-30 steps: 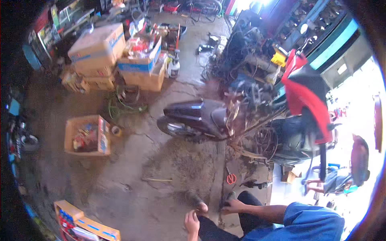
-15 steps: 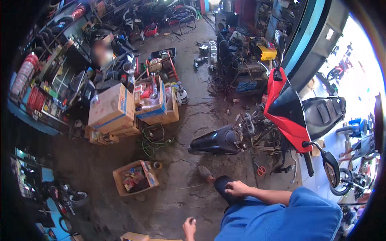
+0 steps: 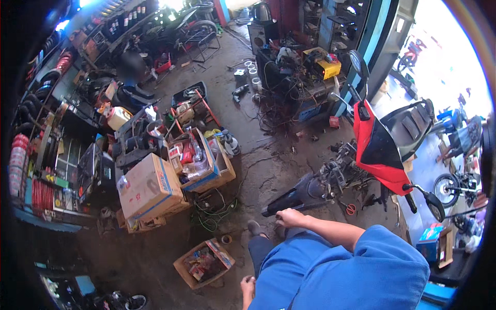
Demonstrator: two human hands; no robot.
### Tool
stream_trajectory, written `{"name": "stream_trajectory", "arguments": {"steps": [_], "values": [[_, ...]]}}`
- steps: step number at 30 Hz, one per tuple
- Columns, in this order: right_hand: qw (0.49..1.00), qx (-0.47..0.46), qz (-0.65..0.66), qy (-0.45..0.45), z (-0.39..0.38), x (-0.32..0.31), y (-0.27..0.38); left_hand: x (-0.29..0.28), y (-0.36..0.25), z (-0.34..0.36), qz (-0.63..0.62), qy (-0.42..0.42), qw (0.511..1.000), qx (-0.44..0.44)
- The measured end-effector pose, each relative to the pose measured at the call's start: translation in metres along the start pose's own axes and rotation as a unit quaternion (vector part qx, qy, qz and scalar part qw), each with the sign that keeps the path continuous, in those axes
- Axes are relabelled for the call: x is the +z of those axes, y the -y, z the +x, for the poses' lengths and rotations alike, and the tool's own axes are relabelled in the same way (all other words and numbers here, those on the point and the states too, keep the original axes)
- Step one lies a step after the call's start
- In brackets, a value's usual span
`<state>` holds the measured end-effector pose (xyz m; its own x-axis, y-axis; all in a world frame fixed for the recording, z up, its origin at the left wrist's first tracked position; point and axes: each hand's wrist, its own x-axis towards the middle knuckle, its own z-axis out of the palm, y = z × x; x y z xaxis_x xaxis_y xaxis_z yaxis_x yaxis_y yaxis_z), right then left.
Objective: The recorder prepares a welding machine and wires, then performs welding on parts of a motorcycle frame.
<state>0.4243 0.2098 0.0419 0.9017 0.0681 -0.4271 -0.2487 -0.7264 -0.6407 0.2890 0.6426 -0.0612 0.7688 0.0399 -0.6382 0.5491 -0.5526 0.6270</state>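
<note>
My right hand hangs in front of me with its fingers curled. It overlaps the view of a motorcycle's black rear fender and does not appear to grip it. Lower down, my left hand is by my side, fingers also curled in. Whatever either hand may hold is hidden or too small to make out. Nearest my left hand on the floor is an open cardboard box of small packaged parts. A roll of tape lies beside that box.
A red and black motorcycle stands at the right, its mirror sticking out. Stacked cardboard boxes and a green cable are on the left. Orange-handled scissors lie on the floor. A person is at the far left.
My view has turned, and the boxes have shifted rightward and down in it. My right hand has swung forward toward the fender. Both hands keep their fingers curled.
</note>
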Motion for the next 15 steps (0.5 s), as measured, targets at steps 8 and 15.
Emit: {"name": "stream_trajectory", "arguments": {"steps": [8, 15], "values": [[0.967, 0.156, 0.121, -0.161, 0.052, -0.004, 0.044, -0.127, -0.023, 0.117, 0.095, 0.063, 0.993, 0.025], [0.915, 0.242, 0.162, -0.281, 0.062, -0.025, 0.061, -0.219, -0.169, 0.298, 0.057, -0.017, 0.998, 0.015]]}}
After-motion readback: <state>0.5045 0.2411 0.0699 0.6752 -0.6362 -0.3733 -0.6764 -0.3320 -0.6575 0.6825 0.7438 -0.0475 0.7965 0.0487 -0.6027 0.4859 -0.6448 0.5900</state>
